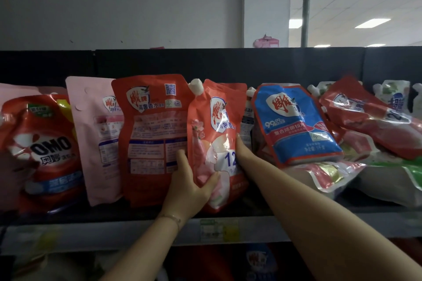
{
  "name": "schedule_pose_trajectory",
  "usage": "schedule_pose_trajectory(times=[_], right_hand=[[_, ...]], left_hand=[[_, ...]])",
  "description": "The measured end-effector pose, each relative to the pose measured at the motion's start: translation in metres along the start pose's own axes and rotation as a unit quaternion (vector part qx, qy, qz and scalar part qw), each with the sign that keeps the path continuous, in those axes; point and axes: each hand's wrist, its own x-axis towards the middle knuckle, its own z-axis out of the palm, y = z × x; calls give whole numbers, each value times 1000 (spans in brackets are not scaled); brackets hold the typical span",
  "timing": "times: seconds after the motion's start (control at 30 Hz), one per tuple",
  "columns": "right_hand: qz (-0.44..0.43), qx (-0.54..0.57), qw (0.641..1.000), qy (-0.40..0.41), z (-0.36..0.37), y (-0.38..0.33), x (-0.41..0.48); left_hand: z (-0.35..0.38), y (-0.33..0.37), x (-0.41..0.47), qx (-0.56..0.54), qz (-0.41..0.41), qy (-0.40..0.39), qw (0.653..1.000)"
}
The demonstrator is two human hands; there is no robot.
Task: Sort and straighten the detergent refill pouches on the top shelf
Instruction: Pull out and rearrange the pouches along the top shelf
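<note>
A coral-red pouch with a white spout cap (213,125) stands upright at the middle of the top shelf (137,232). My left hand (191,180) grips its lower left edge, thumb across the front. My right hand (243,151) presses flat against its right side, fingertips behind the edge. Left of it stand a red pouch showing its back (150,130), a pale pink pouch (98,134) and a red OMO pouch (41,143). To the right a blue pouch (294,121) leans tilted on a heap.
At the right, red pouches (370,116), a green-and-white one (388,180) and white spouted ones (395,93) lie piled at angles. A black back panel (228,64) runs behind the row. Price labels (219,230) sit on the shelf's front rail. More pouches show on the shelf below.
</note>
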Motion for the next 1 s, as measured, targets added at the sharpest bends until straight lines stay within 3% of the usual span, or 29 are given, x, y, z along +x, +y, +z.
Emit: schedule_pose_trajectory(times=[0.13, 0.23, 0.37, 0.47, 0.6, 0.7, 0.83, 1.0], right_hand=[[40, -78, 995, 44, -5, -2, -22], [-1, -172, 981, 91, -16, -17, -58], [-66, -279, 956, 68, -23, -27, -94], [-115, -336, 933, 56, -28, -27, -117], [-181, -406, 894, 63, -40, -32, -137], [-227, -430, 870, 81, -50, -38, -150], [-249, -480, 836, 94, -70, -42, -159], [-258, -500, 821, 99, -101, -44, -152]], left_hand=[[1, -1, 2, 16, 3, -23, 1000], [8, -4, 9, 86, 1, -41, 995], [20, 8, 18, 239, -52, -74, 967], [17, 23, 18, 319, 14, -23, 947], [16, 39, 12, 289, 177, 42, 940], [22, 58, 16, 286, 240, -22, 928], [35, 83, 17, 262, 239, -113, 928], [63, 96, 19, 217, 148, -166, 951]])
